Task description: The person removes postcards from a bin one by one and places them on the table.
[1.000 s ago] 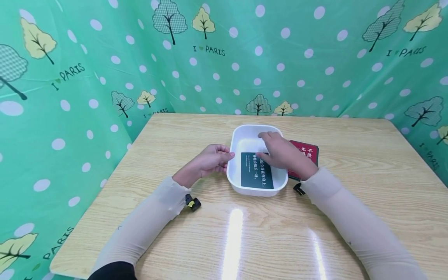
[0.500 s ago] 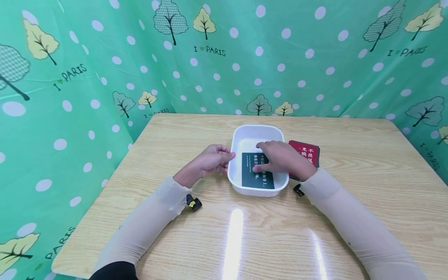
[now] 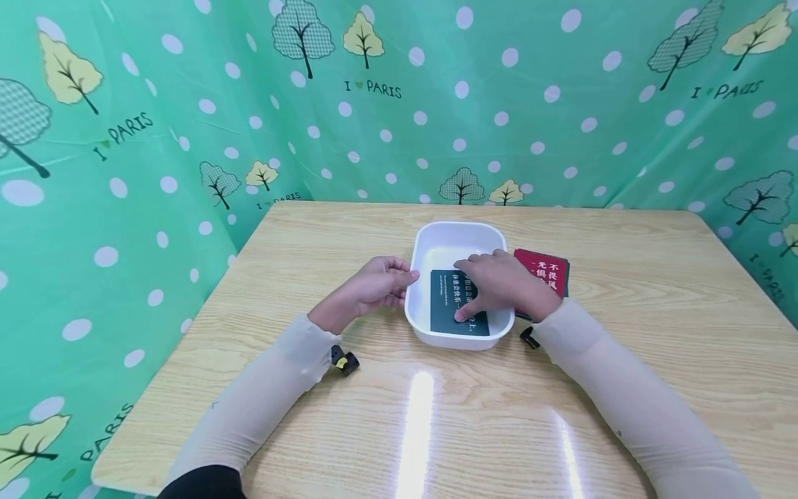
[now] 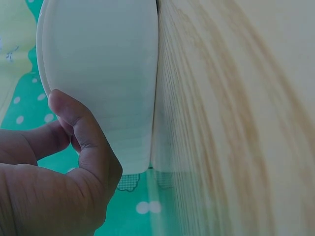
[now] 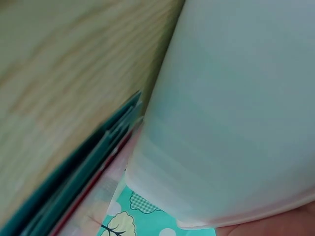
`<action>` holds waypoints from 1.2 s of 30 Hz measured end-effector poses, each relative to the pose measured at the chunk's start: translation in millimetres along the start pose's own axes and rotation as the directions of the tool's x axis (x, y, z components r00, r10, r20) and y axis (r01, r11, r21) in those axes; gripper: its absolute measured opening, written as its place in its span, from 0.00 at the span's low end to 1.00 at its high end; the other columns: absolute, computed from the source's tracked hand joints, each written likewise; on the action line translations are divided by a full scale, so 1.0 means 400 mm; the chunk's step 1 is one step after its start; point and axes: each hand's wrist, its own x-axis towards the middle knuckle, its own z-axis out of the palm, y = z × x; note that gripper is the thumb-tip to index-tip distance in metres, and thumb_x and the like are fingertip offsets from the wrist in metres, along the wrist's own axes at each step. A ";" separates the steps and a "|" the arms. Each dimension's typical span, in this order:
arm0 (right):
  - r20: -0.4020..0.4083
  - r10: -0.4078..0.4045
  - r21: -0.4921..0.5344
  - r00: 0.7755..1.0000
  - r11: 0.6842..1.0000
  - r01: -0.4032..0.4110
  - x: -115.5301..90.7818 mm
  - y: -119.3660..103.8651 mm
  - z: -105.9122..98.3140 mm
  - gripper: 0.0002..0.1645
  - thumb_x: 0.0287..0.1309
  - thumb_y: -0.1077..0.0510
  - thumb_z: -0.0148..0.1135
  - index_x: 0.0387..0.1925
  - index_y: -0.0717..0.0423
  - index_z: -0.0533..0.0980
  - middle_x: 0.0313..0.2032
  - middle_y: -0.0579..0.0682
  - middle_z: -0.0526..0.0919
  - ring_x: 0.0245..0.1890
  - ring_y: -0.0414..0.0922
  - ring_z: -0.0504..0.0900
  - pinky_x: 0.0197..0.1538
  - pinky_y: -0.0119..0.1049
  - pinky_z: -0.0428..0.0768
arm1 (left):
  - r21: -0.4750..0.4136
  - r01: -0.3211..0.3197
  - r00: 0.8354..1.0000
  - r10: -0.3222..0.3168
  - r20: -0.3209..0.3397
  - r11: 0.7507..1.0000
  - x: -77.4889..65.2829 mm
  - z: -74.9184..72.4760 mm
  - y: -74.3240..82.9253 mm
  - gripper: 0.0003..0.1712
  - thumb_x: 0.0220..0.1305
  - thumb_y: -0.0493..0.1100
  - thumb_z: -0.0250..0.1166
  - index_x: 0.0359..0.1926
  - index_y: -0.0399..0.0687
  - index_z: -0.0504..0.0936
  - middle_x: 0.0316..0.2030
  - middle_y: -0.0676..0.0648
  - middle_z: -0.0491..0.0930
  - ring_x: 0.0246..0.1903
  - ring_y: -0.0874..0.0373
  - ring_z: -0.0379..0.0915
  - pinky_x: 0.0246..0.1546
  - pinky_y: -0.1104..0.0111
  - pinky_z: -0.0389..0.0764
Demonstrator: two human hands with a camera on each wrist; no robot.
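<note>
A white plastic basin [image 3: 458, 341] stands on the table, with a dark green card [image 3: 441, 305] printed in white characters lying in its near half. At the basin's left rim, my left hand [image 3: 376, 285] holds on, thumb tip at the edge; the left wrist view shows that thumb [image 4: 81, 123] against the rim. My right hand [image 3: 499, 283] reaches over the right wall into the basin. Its thumb lies over the card and its fingers spread to the card's far edge, covering part of the print. In the right wrist view only a bit of that hand [image 5: 275, 225] shows beneath the rim.
Right of the basin lies a stack of cards [image 3: 548, 269], red on top and dark green below, partly behind the right forearm. Seen edge-on in the right wrist view, the stacked cards [image 5: 83, 172] sit close to the basin wall. A patterned green curtain [image 3: 374, 138] hangs behind the table.
The right thumb has moved toward me across the green card, widening the spread from the fingers, and the hand has dropped slightly toward the card. The left hand and basin keep their places.
</note>
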 end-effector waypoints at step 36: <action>-0.132 0.040 0.174 0.990 0.985 -0.016 -0.015 -0.008 -0.038 0.61 0.40 0.33 0.75 0.70 0.55 0.59 0.56 0.55 0.67 0.52 0.50 0.66 0.48 0.48 0.81 | 0.012 0.006 1.000 -0.006 -0.004 1.000 -0.003 -0.001 0.004 0.11 0.71 0.38 0.59 0.49 0.37 0.68 0.33 0.44 0.76 0.26 0.57 0.75 0.27 0.67 0.81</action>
